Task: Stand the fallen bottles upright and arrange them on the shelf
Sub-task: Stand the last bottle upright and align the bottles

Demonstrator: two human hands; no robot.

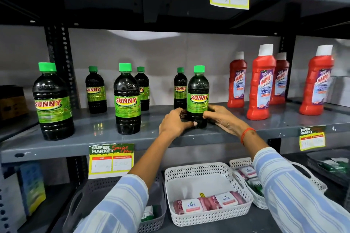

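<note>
White lattice basket (244, 212) holding Kara packs (192, 206), grey basket (75, 206), yellow price tags (111, 161) on shelf edges

On the middle shelf (106, 138) six Sunny bottles stand upright. Near the front edge, from left to right: the left bottle (53, 100), the middle bottle (127, 98) and the held bottle (198, 96). Farther back stand three more: one (95, 91) between the left and middle bottles, one (143, 89) just behind the middle bottle to its right, one (180, 89) just behind the held bottle to its left. The left hand (175, 122) and right hand (223, 118) touch the held bottle's base from either side. Right of it stand four Harpic bottles (260, 83), two near, two far. On the shelf below sit baskets (206, 215), the middle one holding packets (208, 203).
</note>
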